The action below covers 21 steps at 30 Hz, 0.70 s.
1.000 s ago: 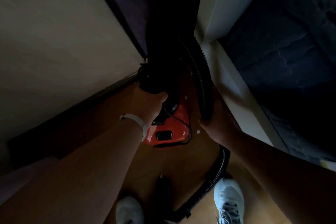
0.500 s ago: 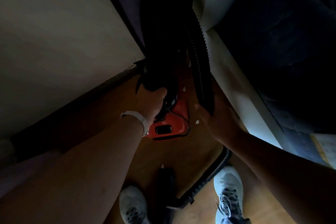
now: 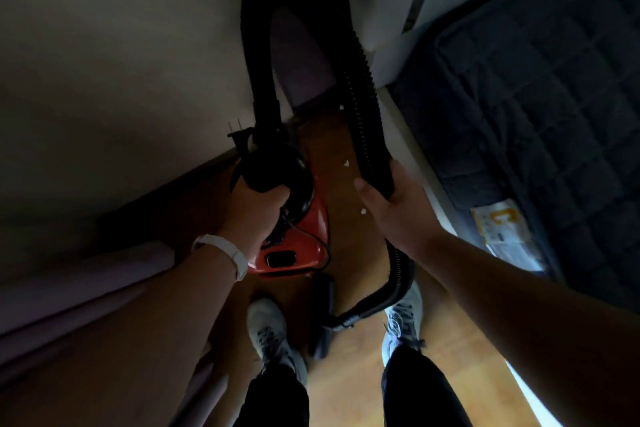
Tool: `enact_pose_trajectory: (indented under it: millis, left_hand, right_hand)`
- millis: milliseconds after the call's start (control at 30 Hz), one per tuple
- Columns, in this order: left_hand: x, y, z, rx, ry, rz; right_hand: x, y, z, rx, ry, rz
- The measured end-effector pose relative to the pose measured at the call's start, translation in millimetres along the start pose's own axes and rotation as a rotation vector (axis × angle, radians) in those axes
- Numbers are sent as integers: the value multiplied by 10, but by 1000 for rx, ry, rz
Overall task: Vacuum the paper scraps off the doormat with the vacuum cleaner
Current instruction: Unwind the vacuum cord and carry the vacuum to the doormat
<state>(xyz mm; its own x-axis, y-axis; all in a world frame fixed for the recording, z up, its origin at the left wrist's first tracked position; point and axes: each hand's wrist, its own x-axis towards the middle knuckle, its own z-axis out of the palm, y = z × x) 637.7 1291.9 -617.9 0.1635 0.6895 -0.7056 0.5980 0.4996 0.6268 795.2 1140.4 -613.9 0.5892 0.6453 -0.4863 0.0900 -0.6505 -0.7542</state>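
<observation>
Dim, wide-angle view down at a narrow strip of wood floor [image 3: 349,253] between a wall and a white frame. Left hand [image 3: 258,215] is closed around the black top handle of the red canister vacuum cleaner [image 3: 294,243], fist tight, apparently carrying or steadying it. Right hand [image 3: 391,208] is wrapped around the black ribbed hose [image 3: 367,135], thumb on the near side and fingers curled behind. Above that grip the hose arcs up and over, out of frame; below it the hose drops between the two grey sneakers to a black nozzle piece [image 3: 323,315] lying on the floor. A plug [image 3: 237,130] sticks out just above the left grip, so the cord looks coiled on the body, probably not plugged in yet. Paper scraps [image 3: 346,164] are small white bits on the brown surface between the two grips and just beyond; too dark to tell whether that surface is the doormat or bare floor. Dark quilted mattress [image 3: 536,114] sits right of the hose hand. Judged step: positioning the machine before suction. To do it well: set the canister down clear of the scraps, avoid dragging the hose over them, slide the right grip down toward the nozzle for control, and unwind the cord before starting.
</observation>
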Motion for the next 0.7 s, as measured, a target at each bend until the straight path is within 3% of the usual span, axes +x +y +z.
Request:
enact_pose_trajectory:
  millis: [267, 700]
  left_hand:
    - [-1238, 578, -539, -37, 39, 52]
    - [-3189, 1737, -996, -171, 38, 265]
  right_hand:
    - [-952, -1016, -354, 37, 63, -64]
    - [-2199, -2605, -1815, 93, 86, -244]
